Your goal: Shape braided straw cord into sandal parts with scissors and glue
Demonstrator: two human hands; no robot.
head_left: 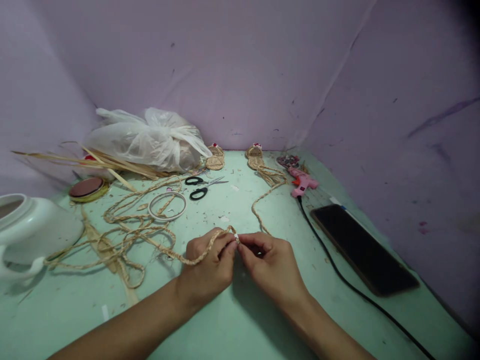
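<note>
No text, label, brand, number or sign can be read here, whether on the pink glue gun (305, 182), the phone (363, 248) (its screen is dark), the scissors (210, 183), the white plastic bag (150, 142) or the smudged purple walls (240, 75).

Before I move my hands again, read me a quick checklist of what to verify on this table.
1. Left grip secure: ok, fingertips pinch the braided cord.
2. Right grip secure: ok, fingertips close at the cord's small white section.
3. Scissors clear of both hands: ok, lying beyond them.
4. Cord slack untangled: not ok, loops cross each other at the left.
5. Pink glue gun switched off: cannot tell.
</note>
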